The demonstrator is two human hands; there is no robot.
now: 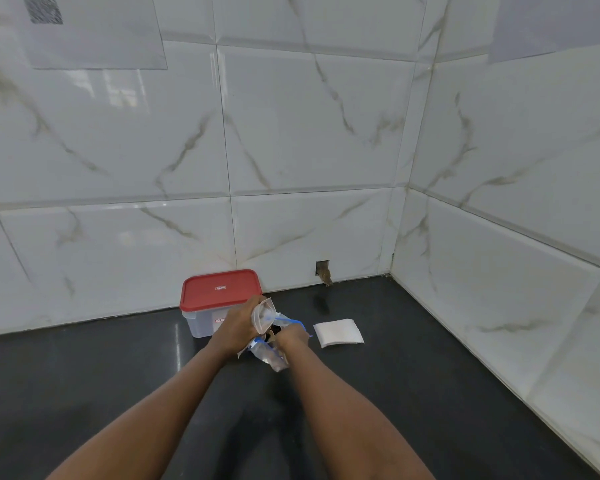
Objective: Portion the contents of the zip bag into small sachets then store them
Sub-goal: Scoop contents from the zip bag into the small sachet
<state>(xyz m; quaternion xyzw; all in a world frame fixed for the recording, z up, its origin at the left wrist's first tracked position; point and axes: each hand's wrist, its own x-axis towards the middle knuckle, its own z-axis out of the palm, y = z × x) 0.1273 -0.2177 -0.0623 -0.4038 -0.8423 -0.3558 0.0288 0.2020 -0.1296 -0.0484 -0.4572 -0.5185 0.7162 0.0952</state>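
Note:
A clear zip bag with a blue zip strip and dark contents lies on the black counter between my hands. My left hand grips a small clear sachet, held upright above the bag. My right hand is at the bag's blue-edged mouth, fingers curled on it; what it pinches is partly hidden. A stack of small white sachets lies flat to the right of the bag. Behind my left hand stands a clear plastic box with a red lid, closed.
The black counter runs into a corner of white marble-look tiled walls at the back and right. A small hole in the tile sits low on the back wall.

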